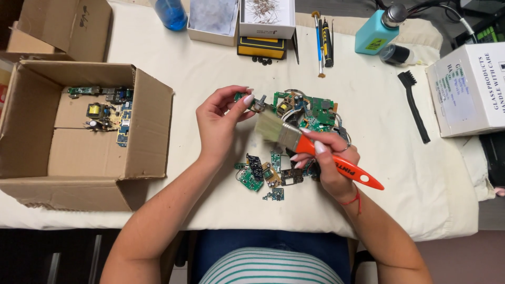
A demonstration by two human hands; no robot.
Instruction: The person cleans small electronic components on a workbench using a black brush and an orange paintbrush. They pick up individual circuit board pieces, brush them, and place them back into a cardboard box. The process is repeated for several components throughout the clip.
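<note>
An electronics repair workbench: loose circuit boards (307, 110), screwdrivers (322, 39), and a solvent dispenser bottle (374, 34).

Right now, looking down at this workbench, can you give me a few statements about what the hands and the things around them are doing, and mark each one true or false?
1. The right hand holds a flat paintbrush with an orange handle. True.
2. The left hand rests flat and empty on the cream cloth-covered table. False: it pinches a small green circuit board above the table.
3. The open brown cardboard box on the person's left holds several circuit boards. True.
4. The black narrow brush lies inside that box. False: it lies on the cloth, beside the white carton.
5. The brush's bristles point toward the held board. True.
</note>
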